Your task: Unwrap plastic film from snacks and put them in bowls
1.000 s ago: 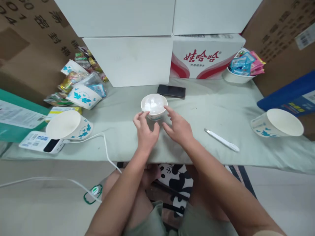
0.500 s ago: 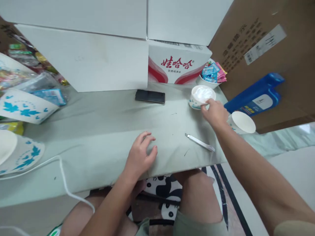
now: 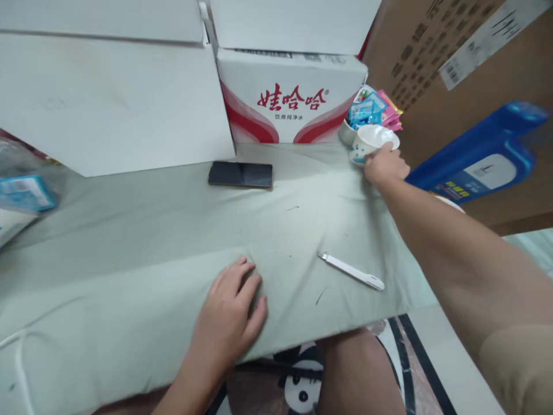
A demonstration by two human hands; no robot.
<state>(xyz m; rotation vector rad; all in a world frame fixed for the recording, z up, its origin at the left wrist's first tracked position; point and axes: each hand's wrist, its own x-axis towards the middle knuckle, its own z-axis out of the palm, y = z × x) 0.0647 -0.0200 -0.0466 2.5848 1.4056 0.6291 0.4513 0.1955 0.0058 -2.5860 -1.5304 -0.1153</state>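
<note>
The box (image 3: 294, 99) is marked "娃哈哈"; near the table's (image 3: 173, 230) back edge, a cup (image 3: 364, 144) is pinched by the stretched-out right hand (image 3: 386, 165)

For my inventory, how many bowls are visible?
4: one bowl in the right hand, one behind it with packets, one partly behind the forearm, one at left edge. More may hide.

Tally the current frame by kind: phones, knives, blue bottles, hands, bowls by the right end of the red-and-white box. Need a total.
Phone: 1
Knife: 1
Blue bottle: 1
Hands: 2 (left hand, right hand)
Bowls: 2 (held bowl, packet bowl)
Total: 7
</note>
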